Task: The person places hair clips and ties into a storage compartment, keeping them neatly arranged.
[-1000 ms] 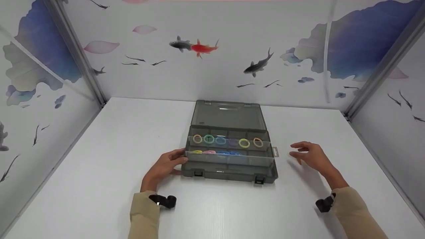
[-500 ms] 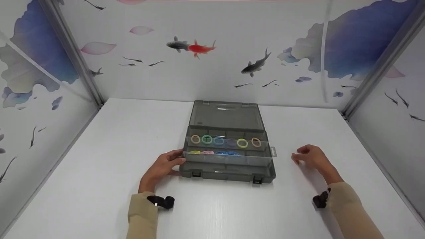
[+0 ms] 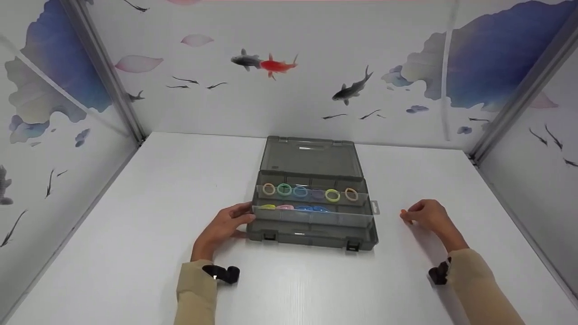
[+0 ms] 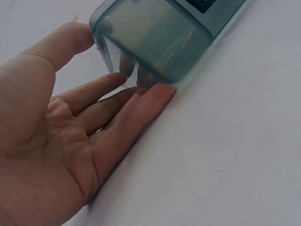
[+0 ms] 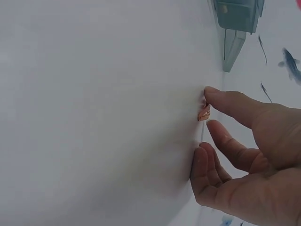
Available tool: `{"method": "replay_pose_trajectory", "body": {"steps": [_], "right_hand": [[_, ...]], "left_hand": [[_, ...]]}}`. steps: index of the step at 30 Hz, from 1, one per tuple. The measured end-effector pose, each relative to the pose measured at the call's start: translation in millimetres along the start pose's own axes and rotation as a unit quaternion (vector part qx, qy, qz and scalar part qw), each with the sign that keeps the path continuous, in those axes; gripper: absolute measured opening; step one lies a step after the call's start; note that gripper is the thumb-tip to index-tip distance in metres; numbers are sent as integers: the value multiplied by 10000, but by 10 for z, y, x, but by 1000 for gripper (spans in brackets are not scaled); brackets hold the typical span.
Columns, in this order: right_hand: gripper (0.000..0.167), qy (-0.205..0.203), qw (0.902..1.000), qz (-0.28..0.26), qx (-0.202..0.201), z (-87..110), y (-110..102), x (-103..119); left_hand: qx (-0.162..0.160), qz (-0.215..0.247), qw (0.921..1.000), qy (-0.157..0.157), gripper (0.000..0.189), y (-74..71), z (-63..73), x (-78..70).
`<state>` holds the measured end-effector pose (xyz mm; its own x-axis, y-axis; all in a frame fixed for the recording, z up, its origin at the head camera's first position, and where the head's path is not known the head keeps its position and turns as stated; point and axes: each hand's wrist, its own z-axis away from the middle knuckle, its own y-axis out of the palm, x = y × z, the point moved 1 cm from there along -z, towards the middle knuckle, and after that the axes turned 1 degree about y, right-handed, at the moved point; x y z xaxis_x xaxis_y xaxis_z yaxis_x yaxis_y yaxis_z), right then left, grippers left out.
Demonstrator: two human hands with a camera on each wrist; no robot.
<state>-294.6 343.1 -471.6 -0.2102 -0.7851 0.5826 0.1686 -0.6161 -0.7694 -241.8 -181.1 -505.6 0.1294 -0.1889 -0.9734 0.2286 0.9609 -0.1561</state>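
A smoky grey, see-through storage box lies open on the white table. Coloured rings, including a green ring and a yellow ring, stand in its back row; yellow, pink and blue pieces fill part of the middle row. My left hand rests against the box's left side, thumb at the rim, fingers fairly straight along the wall. To the right of the box, my right hand pinches a small shiny orange piece between thumb and index finger, close to the tabletop. Its exact kind does not show.
The box's lid leans back toward the rear wall, which is printed with fish and leaves. A hanging tab juts from the box's right side toward my right hand. Side walls border the table.
My right hand has come down a little, and its thumb and index finger have closed together on the orange piece. The left hand and the box have stayed in place.
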Motion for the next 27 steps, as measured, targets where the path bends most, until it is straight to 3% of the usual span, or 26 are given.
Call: {"method": "replay_pose_trajectory", "body": {"steps": [7, 18, 27], "right_hand": [[31, -166, 9999, -45, -4, 8, 25, -32], [39, -197, 9998, -93, 47, 13, 39, -11], [37, -614, 9980, 45, -117, 58, -12, 147]], "left_hand": [[-23, 80, 10000, -13, 58, 7, 2, 3], [-38, 56, 10000, -23, 59, 15, -3, 2], [-24, 102, 9999, -2, 61, 5, 1, 20]]}}
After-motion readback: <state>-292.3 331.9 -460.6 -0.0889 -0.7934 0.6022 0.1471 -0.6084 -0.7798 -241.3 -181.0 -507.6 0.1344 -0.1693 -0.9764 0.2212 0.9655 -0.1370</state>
